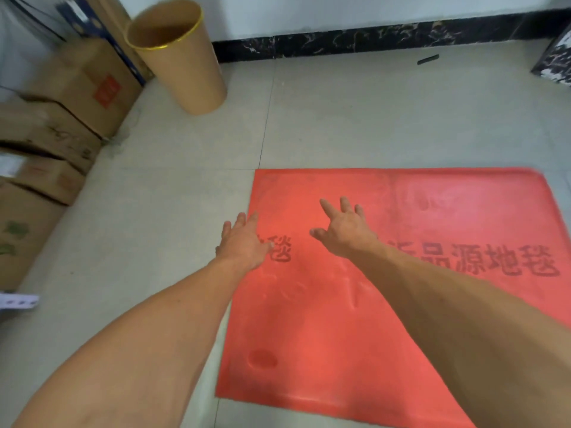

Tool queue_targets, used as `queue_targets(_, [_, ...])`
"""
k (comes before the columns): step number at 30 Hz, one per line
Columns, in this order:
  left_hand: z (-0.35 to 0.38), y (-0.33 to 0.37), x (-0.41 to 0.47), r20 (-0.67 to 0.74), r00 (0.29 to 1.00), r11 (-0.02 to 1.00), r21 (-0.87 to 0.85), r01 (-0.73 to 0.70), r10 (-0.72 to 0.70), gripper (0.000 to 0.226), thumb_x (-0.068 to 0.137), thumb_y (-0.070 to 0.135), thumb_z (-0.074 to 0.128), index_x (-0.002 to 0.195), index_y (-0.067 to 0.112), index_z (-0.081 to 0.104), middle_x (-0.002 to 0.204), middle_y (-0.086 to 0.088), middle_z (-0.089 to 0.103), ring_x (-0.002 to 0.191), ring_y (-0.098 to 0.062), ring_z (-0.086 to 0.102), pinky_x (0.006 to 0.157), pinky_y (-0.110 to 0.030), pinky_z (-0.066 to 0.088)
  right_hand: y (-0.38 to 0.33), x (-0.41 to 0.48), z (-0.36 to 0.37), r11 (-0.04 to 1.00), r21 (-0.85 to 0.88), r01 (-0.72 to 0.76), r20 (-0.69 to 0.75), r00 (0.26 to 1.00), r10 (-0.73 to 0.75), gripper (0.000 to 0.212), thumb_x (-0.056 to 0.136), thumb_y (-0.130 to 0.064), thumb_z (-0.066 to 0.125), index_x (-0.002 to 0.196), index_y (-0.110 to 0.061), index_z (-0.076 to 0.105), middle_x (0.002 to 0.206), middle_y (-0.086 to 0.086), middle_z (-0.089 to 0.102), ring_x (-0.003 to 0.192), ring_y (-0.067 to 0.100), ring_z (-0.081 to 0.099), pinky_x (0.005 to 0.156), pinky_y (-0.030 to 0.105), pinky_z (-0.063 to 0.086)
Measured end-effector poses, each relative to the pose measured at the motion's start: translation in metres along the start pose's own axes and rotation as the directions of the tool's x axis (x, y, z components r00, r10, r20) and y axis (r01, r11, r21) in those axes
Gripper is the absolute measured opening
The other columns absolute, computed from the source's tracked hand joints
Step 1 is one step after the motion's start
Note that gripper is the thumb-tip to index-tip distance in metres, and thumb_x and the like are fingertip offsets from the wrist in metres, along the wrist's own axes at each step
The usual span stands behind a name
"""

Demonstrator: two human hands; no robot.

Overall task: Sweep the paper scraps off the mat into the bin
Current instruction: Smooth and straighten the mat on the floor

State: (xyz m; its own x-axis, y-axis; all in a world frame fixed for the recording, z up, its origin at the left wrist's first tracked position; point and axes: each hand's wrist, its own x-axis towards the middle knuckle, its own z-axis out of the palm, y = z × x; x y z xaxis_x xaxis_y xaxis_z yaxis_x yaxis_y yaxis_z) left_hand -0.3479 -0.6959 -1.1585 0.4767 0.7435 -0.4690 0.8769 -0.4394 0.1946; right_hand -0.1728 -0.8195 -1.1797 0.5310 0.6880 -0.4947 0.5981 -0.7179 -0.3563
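A red mat [417, 211] with dark printed characters lies on the tiled floor at the right. I see no paper scraps on it. A tan round bin [185, 66] with a yellow rim stands open at the back left, near the wall. My left hand [244, 242] hovers palm down over the mat's left edge, fingers spread, holding nothing. My right hand [343, 230] is stretched out over the mat a little to the right, fingers apart and empty.
Stacked cardboard boxes [61, 118] line the left side. A dark marble skirting [370, 35] runs along the back wall. A small dark object [428, 59] lies on the floor by the wall. A white strip [18, 301] lies at the left edge.
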Motion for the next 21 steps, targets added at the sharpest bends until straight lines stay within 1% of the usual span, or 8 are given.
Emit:
queue_targets(3, [-0.009, 0.007, 0.009, -0.004, 1.000, 1.000, -0.015, 0.011, -0.011, 0.092, 0.082, 0.050, 0.062, 0.153, 0.029, 0.009, 0.162, -0.006, 0.009, 0.149, -0.028, 0.004, 0.117, -0.053, 0.018, -0.001, 0.005, -0.017, 1.000, 0.003, 0.026, 0.043, 0.999, -0.026, 0.082, 0.088, -0.060, 0.054, 0.153, -0.044, 0.007, 0.166, 0.005, -0.004, 0.151, 0.035, -0.004, 0.114, 0.064, 0.021])
queue_targets(8, [-0.012, 0.013, 0.037, 0.029, 0.999, 1.000, -0.023, 0.020, -0.019, 0.089, 0.087, 0.044, 0.062, 0.154, 0.027, 0.006, 0.163, -0.004, 0.003, 0.149, -0.033, 0.001, 0.118, -0.051, 0.016, -0.015, 0.031, -0.039, 1.000, 0.017, 0.012, 0.080, 0.997, -0.013, 0.077, 0.092, -0.054, 0.055, 0.153, -0.043, 0.010, 0.165, -0.005, -0.005, 0.152, 0.031, -0.008, 0.106, 0.073, 0.025])
queue_targets(16, [0.012, -0.006, 0.121, 0.110, 0.993, 0.999, -0.015, -0.050, 0.052, 0.088, 0.088, 0.042, 0.062, 0.154, 0.028, 0.004, 0.163, -0.002, 0.000, 0.149, -0.031, -0.002, 0.119, -0.049, 0.016, -0.056, 0.102, 0.006, 0.999, -0.038, 0.000, 0.115, 0.993, 0.004, 0.079, 0.091, -0.054, 0.056, 0.153, -0.046, 0.006, 0.165, -0.009, -0.010, 0.151, 0.028, -0.012, 0.106, 0.074, 0.024])
queue_targets(21, [0.021, -0.012, 0.170, 0.123, 0.984, 0.991, 0.014, -0.134, 0.131, 0.081, 0.093, 0.038, 0.056, 0.154, 0.020, 0.006, 0.163, -0.005, 0.002, 0.149, -0.032, 0.001, 0.119, -0.046, 0.017, -0.072, 0.136, 0.026, 0.997, -0.071, -0.006, 0.114, 0.993, 0.014, 0.081, 0.092, -0.050, 0.057, 0.152, -0.049, 0.002, 0.165, -0.009, -0.011, 0.151, 0.028, -0.015, 0.107, 0.076, 0.018])
